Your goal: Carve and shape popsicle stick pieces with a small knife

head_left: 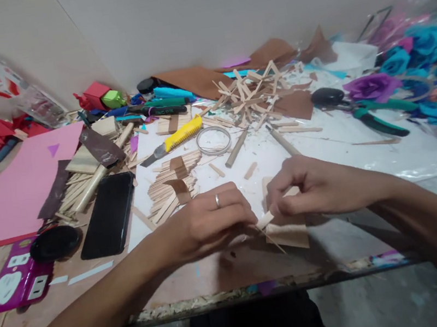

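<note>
My left hand (211, 221), with a ring on one finger, is closed, its fingertips pinching the end of a thin wooden strip (273, 242) that slants down toward the table edge. My right hand (309, 185) is closed too and grips a short flat wooden stick (266, 219), whose end meets the left fingertips. Beneath the right hand lies a tan flat piece (290, 234), partly covered. Left of centre, a bundle of thin wooden sticks (167, 191) sits with brown strips around it, close to my left hand.
A yellow utility knife (177, 138) lies beside a clear tape roll (214, 141). Behind is a heap of broken sticks (249, 92). Pliers (385, 117) and paper flowers (372, 86) are at right. A black phone (108, 215), purple power strip (10, 279) and pink sheet (10, 188) are left.
</note>
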Available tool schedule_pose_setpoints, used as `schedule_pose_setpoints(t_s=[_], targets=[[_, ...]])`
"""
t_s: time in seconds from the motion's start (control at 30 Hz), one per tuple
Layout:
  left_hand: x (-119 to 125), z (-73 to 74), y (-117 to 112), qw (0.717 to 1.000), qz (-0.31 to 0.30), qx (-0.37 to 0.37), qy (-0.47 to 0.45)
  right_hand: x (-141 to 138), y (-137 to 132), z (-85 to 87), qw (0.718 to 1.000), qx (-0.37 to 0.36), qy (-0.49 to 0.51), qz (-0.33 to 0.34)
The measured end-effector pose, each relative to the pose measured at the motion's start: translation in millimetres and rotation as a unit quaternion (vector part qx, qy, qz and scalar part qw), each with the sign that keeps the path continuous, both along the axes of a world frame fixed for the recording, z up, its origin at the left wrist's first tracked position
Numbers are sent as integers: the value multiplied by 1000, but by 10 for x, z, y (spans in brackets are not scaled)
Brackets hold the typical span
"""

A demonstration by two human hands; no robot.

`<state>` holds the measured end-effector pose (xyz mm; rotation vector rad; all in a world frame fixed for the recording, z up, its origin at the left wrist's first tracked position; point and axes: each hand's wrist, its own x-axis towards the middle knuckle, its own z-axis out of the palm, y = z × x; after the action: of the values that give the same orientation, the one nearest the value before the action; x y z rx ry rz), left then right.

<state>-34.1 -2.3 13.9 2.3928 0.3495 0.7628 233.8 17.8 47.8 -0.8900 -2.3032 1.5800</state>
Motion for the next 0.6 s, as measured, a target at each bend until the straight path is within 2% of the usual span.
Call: schedule_pose_setpoints(t_s=[0.07, 0.2, 0.37, 0.43, 0.5, 0.57, 0.6], targets=[[-2, 33, -11, 999, -18, -34, 2, -11, 2, 13, 999, -34, 2, 4], [-12, 101, -33, 997, -5, -77, -20, -24, -12, 44, 997, -71, 23, 0], [-1, 121, -61, 991, -39, -130, 5, -11, -30, 27, 992, -114, -4, 44], [7, 111, -39, 990, 17, -133, -41, -40, -41, 2, 993, -115, 19, 13], [18, 106, 4, 975, 126, -137, -124, -100, -59, -26, 987, -137, 65, -57], [34, 110, 45, 933, 234, -180, -205, -174, -78, -53, 973, -144, 117, -136], [44, 113, 59, 910, 270, -217, -229, -207, -85, -63, 968, -121, 132, -173]])
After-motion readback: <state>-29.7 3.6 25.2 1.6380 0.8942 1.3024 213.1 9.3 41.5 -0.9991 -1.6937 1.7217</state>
